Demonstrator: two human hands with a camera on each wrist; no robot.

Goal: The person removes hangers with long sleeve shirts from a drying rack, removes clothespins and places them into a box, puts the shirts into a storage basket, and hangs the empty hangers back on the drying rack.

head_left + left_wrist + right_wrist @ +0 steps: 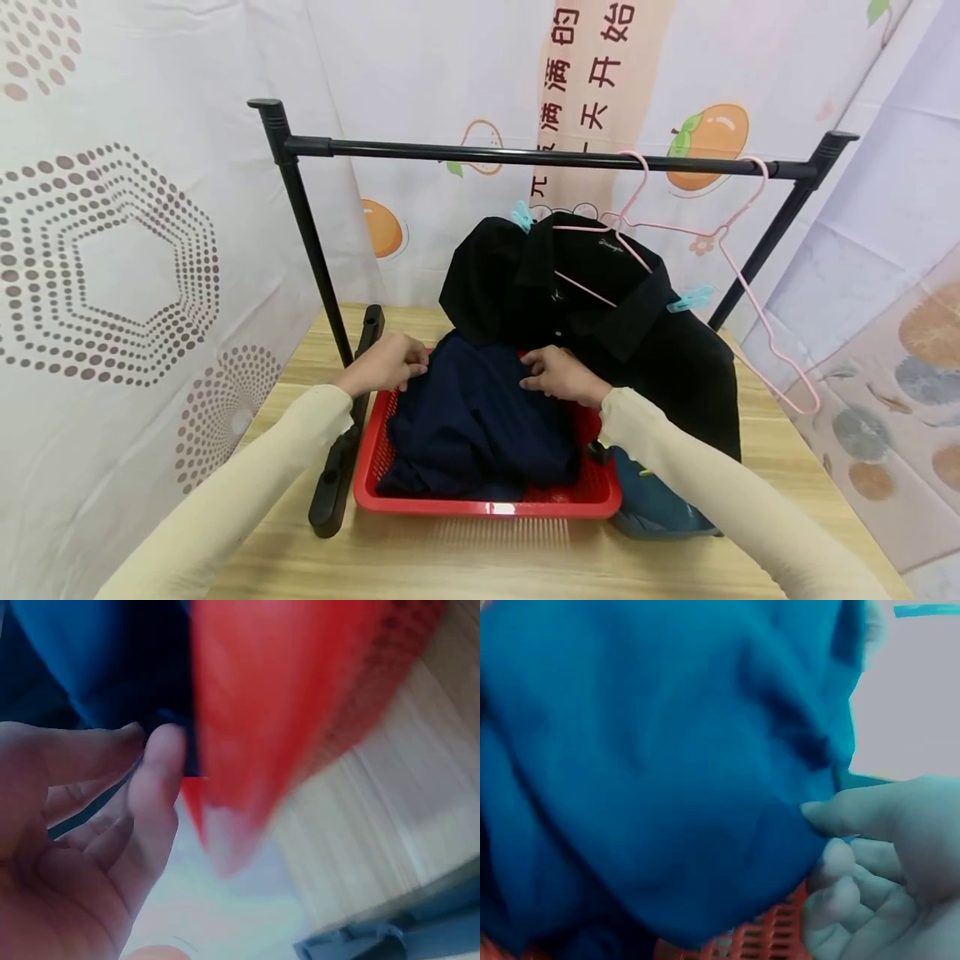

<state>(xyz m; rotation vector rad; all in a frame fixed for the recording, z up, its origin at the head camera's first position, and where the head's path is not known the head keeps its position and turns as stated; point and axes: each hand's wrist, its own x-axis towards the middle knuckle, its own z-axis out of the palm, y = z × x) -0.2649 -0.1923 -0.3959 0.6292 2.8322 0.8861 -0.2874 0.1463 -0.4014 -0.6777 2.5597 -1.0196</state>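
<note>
A crumpled navy-blue garment (480, 408) lies in a red plastic basket (487, 507); its exact kind does not show. My left hand (392, 363) pinches its far left part between thumb and fingers, close to the basket rim (255, 712) in the left wrist view. My right hand (558, 373) pinches the cloth on the right, and in the right wrist view the thumb presses on the edge of the blue fabric (667, 772). Behind the basket a black collared shirt (637, 342) hangs on a pink hanger (588, 228), with light-blue clips (692, 298) on it.
A black rack bar (450, 152) spans the back, its left foot (330, 492) beside the basket. Another pink hanger (765, 325) hangs at the right. Under the black shirt stands a blue-grey container (660, 508) on the wooden table (465, 558). Patterned curtains surround the table.
</note>
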